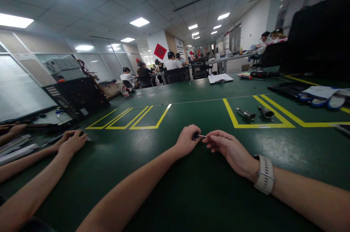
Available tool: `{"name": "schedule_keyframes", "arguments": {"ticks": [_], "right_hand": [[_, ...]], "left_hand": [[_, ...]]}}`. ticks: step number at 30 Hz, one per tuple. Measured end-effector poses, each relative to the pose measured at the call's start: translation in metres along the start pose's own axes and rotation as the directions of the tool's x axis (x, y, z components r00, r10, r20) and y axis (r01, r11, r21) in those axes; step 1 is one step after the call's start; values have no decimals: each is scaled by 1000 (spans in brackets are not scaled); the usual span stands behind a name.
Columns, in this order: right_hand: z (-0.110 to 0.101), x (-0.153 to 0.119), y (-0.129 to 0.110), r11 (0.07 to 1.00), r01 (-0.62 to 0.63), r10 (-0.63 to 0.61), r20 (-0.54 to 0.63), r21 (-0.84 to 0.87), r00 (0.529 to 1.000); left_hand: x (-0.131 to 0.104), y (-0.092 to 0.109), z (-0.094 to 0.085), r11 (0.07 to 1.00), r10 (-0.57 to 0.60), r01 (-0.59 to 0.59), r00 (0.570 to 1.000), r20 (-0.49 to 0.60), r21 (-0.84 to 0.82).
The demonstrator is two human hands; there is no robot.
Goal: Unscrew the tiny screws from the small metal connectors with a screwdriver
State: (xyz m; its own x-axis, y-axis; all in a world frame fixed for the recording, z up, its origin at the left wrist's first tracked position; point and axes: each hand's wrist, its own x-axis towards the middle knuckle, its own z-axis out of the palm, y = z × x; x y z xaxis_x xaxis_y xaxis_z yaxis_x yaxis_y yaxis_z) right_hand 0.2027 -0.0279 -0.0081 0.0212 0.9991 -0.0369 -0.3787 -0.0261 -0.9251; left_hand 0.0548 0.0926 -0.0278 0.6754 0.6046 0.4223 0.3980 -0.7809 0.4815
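Observation:
My left hand (pixel 188 140) is closed around a dark, cup-shaped metal part (pixel 195 136), its round open end turned toward the right. Between the thumb and fingers of my right hand (pixel 226 148) is a thin metal rod (pixel 202 136), whose far end reaches the opening of that part. How deep the rod goes is too small to tell. A tiny dark piece (pixel 202 148) lies on the green table just below both hands. Two similar grey metal parts, one with a slim shank (pixel 247 115) and one beside it (pixel 265 112), lie inside a yellow taped box.
Yellow tape (pixel 144 128) marks boxes on the table (pixel 164 173). At left, a co-worker's hands (pixel 72 142) rest near the table's edge. White-and-blue gloves (pixel 322 95), a clipboard with paper (pixel 220 78) and a screwdriver (pixel 248 77) lie farther back. A black monitor-like panel (pixel 319 39) stands right.

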Motion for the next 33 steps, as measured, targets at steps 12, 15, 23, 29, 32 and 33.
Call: {"name": "schedule_keyframes", "arguments": {"ticks": [12, 15, 23, 29, 32, 33], "right_hand": [[-7, 4, 8, 999, 28, -29, 37, 22, 999], [-7, 4, 8, 999, 26, -27, 38, 27, 999], [-2, 1, 4, 1000, 14, -14, -14, 25, 1000], [-2, 0, 3, 1000, -2, 2, 12, -3, 1000], [-2, 1, 3, 1000, -8, 8, 22, -13, 1000], [-3, 2, 3, 1000, -6, 7, 25, -11, 1000]], "left_hand": [[1, 2, -1, 909, -49, 64, 998, 47, -412], [1, 1, -1, 891, -53, 69, 997, 48, -448], [0, -1, 2, 979, -43, 31, 997, -58, -201], [0, -1, 0, 997, 5, -5, 1000, -10, -71], [0, 0, 0, 985, 8, -7, 1000, 1, -174], [0, 0, -1, 976, 0, 2, 1000, 6, -219]]}}
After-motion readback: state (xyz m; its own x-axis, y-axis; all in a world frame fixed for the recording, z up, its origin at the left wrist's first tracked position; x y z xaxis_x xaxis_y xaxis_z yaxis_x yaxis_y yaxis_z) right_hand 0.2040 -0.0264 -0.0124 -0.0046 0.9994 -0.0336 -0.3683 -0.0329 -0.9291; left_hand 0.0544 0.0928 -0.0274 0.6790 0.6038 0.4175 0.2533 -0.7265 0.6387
